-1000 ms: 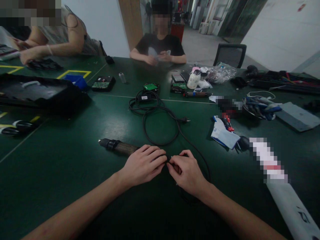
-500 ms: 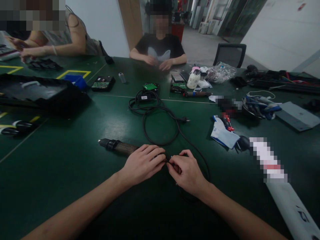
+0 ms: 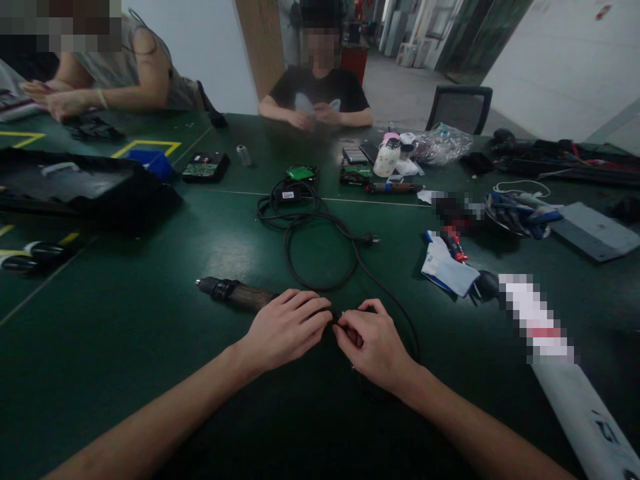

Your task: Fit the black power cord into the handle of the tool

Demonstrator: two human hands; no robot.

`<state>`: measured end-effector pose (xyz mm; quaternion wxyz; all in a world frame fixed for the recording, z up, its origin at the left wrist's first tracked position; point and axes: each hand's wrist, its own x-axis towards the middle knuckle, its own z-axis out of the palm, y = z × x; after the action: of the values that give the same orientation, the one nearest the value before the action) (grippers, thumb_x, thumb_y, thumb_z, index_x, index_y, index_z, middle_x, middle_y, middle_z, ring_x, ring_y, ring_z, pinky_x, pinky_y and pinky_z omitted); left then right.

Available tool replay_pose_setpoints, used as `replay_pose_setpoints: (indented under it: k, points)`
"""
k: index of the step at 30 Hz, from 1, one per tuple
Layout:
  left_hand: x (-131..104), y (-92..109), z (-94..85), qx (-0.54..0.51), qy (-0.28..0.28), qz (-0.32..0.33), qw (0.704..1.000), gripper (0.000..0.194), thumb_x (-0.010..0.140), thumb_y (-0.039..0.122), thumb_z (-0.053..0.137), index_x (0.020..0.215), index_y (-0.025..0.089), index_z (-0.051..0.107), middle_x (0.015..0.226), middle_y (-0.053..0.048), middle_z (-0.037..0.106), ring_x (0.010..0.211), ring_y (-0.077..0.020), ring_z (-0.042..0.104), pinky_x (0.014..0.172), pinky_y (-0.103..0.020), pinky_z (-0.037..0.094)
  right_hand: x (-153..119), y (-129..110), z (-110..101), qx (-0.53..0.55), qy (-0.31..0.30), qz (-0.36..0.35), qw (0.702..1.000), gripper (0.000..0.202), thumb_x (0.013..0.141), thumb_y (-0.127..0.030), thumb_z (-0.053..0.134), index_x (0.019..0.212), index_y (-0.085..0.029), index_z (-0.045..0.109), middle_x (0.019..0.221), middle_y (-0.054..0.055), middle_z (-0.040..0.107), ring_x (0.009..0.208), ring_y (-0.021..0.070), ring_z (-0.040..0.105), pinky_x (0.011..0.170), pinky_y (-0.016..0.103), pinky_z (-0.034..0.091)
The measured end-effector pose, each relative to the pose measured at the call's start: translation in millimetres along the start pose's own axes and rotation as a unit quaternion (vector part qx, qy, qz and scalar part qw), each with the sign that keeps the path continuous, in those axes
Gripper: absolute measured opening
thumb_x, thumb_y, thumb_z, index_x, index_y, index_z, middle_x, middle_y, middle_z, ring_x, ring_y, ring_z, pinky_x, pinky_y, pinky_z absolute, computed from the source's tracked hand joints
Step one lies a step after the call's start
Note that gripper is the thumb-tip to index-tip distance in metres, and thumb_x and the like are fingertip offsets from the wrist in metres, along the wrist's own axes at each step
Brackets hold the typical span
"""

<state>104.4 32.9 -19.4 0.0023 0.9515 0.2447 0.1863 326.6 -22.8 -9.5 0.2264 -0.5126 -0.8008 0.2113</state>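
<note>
An electric screwdriver (image 3: 247,295) lies on the green table, its metal tip pointing left. My left hand (image 3: 290,325) is wrapped over its rear end, which the fingers hide. Close beside it, my right hand (image 3: 373,343) pinches a small dark cable end at the back of the screwdriver; whether the connector is fully seated is hidden by the fingertips. The black power cable (image 3: 320,287) loops over the table beyond my hands, with its adapter box (image 3: 289,195) farther back and a mains plug (image 3: 370,239) to the right.
Hard drives (image 3: 206,167) with green circuit boards stand farther back, near a silver cylinder (image 3: 243,155). A black tray (image 3: 75,187) is at left. On the right lie a white-blue glove (image 3: 450,270), a second screwdriver (image 3: 395,189) and a long white box (image 3: 585,413). Two people sit opposite.
My hands and the screwdriver stay almost still. Across the table, the person in the middle has brought their hands closer together, and the person at left has shifted their hands slightly.
</note>
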Motion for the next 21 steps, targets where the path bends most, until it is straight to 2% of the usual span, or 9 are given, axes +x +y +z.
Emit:
replay_pose_setpoints:
  k: [3, 8, 11, 16, 21]
  points:
    - [-0.4, -0.3, 0.2, 0.006, 0.010, -0.006, 1.000, 0.018, 0.099, 0.029, 0.055, 0.113, 0.022, 0.064, 0.128, -0.003, 0.066, 0.117, -0.0226, 0.061, 0.096, -0.039, 0.049, 0.0, 0.5, 1.1, 0.001, 0.006, 0.001, 1.000, 0.018, 0.099, -0.026, 0.056, 0.083, -0.020, 0.061, 0.065, -0.005, 0.058, 0.060, 0.0123, 0.049, 0.090, 0.037, 0.035]
    - [-1.9, -1.2, 0.2, 0.000, -0.006, 0.014, 1.000, 0.024, 0.097, 0.028, 0.057, 0.120, 0.023, 0.062, 0.131, -0.004, 0.064, 0.120, -0.0242, 0.059, 0.098, -0.040, 0.048, 0.7, 0.7, 0.0, -0.005, 0.003, -0.008, 1.000, 0.017, 0.099, -0.026, 0.056, 0.083, -0.020, 0.062, 0.066, -0.004, 0.060, 0.060, 0.0127, 0.050, 0.090, 0.037, 0.035]
    - [-2.0, -1.2, 0.2, 0.011, 0.003, 0.003, 1.000, 0.019, 0.098, 0.029, 0.057, 0.114, 0.022, 0.064, 0.130, -0.005, 0.065, 0.119, -0.0238, 0.060, 0.097, -0.040, 0.049, 0.7, -0.2, -1.3, -0.011, -0.002, -0.006, 1.000, 0.016, 0.098, -0.025, 0.056, 0.084, -0.021, 0.062, 0.067, -0.004, 0.060, 0.061, 0.0128, 0.050, 0.090, 0.037, 0.035]
    - [0.0, -0.2, -0.9, 0.003, -0.001, 0.010, 1.000, 0.023, 0.097, 0.030, 0.057, 0.118, 0.023, 0.064, 0.129, -0.005, 0.065, 0.120, -0.0237, 0.059, 0.097, -0.040, 0.049, 0.0, -0.8, -0.8, -0.014, 0.002, -0.006, 1.000, 0.016, 0.099, -0.025, 0.056, 0.084, -0.021, 0.062, 0.068, -0.004, 0.060, 0.061, 0.0129, 0.051, 0.090, 0.036, 0.036]
    - [0.8, 0.2, -1.2, 0.008, 0.013, -0.003, 1.000, 0.019, 0.097, 0.030, 0.057, 0.113, 0.023, 0.065, 0.127, -0.005, 0.065, 0.118, -0.0231, 0.061, 0.095, -0.039, 0.049, 0.1, 0.1, -0.3, -0.011, 0.008, -0.009, 1.000, 0.018, 0.099, -0.026, 0.055, 0.083, -0.021, 0.061, 0.067, -0.004, 0.060, 0.060, 0.0129, 0.051, 0.089, 0.037, 0.036]
